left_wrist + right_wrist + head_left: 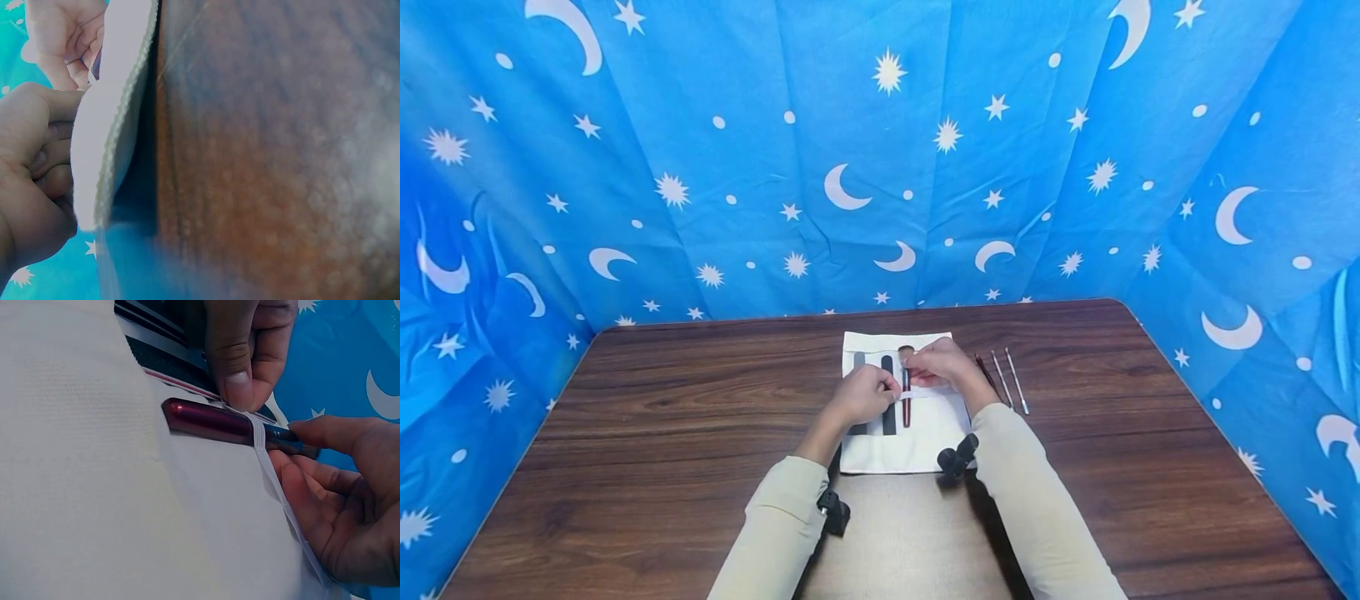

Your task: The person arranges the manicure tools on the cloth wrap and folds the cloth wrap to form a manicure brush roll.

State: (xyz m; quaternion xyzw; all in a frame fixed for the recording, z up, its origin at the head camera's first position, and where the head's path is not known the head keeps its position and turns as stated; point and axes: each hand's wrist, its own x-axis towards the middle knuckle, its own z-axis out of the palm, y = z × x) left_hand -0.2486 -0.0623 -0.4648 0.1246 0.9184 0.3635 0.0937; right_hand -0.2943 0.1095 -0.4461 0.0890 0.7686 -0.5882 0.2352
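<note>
A white fabric roll-up case [895,454] lies unfolded on the table, with a white elastic band [273,475] across it. A makeup brush [209,422] with a glossy dark red handle runs under the band, its bristle end [906,351] toward the case's far edge. My right hand [943,364] pinches the brush near its dark ferrule, thumb and fingers on either side. Beside it, my left hand [865,395] pinches the band close to the brush handle. Two nail files, one grey [860,360] and one black [888,364], sit under the band left of the brush, partly covered by my left hand.
Right of the case, two thin silvery tools [1017,382] and a dark reddish-brown stick [982,368] lie on the wooden table [685,417]. A blue cloth [745,167] with moons and stars hangs around the far side and both sides.
</note>
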